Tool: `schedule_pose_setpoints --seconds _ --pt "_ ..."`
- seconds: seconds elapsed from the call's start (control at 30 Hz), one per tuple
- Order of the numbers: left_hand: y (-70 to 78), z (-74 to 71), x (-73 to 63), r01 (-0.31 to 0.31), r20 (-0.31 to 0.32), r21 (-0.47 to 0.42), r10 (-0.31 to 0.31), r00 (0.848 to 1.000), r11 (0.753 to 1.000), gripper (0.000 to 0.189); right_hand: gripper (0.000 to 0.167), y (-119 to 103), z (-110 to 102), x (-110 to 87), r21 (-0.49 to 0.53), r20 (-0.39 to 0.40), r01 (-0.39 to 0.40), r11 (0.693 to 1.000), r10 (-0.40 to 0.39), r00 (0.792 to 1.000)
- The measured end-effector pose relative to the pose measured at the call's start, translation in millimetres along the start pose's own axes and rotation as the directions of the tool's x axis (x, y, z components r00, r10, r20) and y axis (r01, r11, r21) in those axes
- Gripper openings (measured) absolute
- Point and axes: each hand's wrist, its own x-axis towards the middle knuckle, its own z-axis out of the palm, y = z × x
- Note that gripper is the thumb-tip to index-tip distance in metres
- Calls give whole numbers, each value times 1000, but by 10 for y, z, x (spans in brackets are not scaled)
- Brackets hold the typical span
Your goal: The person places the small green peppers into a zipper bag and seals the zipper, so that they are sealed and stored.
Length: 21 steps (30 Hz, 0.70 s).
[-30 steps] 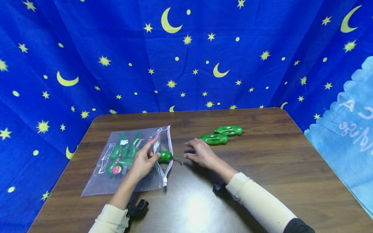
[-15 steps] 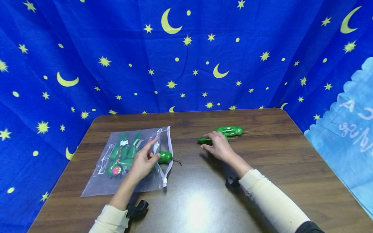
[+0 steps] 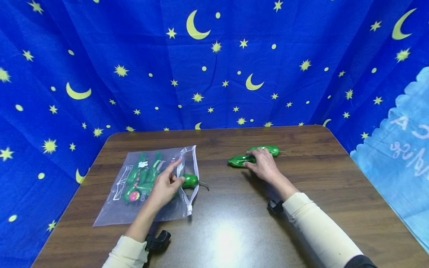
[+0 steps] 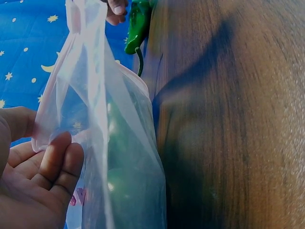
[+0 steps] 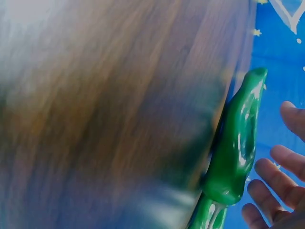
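Observation:
A clear zip bag [image 3: 110, 212] with printed designs lies on the left, several green chili peppers inside it. Another green chili pepper [image 3: 191, 181] pokes stem first out of its mouth. My left hand [image 3: 163, 189] pinches the bag's pale pink edge between thumb and fingers, as the left wrist view shows. To the right, my right hand [image 3: 264, 165] is over two more green peppers: the nearer pepper [image 3: 238, 161], partly hidden by the hand, and the farther pepper [image 3: 273, 150]. In the right wrist view its fingers [image 5: 276, 176] are spread loosely beside the nearer pepper, apart from it.
The brown wooden table [image 3: 321, 178] carries everything. A blue curtain [image 3: 140, 44] with moons and stars stands behind its far edge and sides, and a light blue cloth [image 3: 409, 126] hangs at the right. The bag's white slider [image 3: 190, 208] sits at its near corner.
My right hand has moved right and slightly away from me, from left of the two loose peppers to over them. My left hand and the bag have stayed in place.

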Motion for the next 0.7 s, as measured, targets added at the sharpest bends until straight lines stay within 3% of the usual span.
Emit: schedule_pose_setpoints --seconds 0.23,0.5,0.7 --pt "21 -21 21 77 46 9 -77 996 997 61 45 95 -4 2 -22 12 -20 1000 20 1000" --pt "21 -19 16 84 40 11 -84 996 996 62 44 154 -2 -27 -42 3 -6 999 6 1000" --pt "21 -20 19 92 45 10 -92 995 996 62 47 187 18 -55 -47 57 -28 999 30 998"
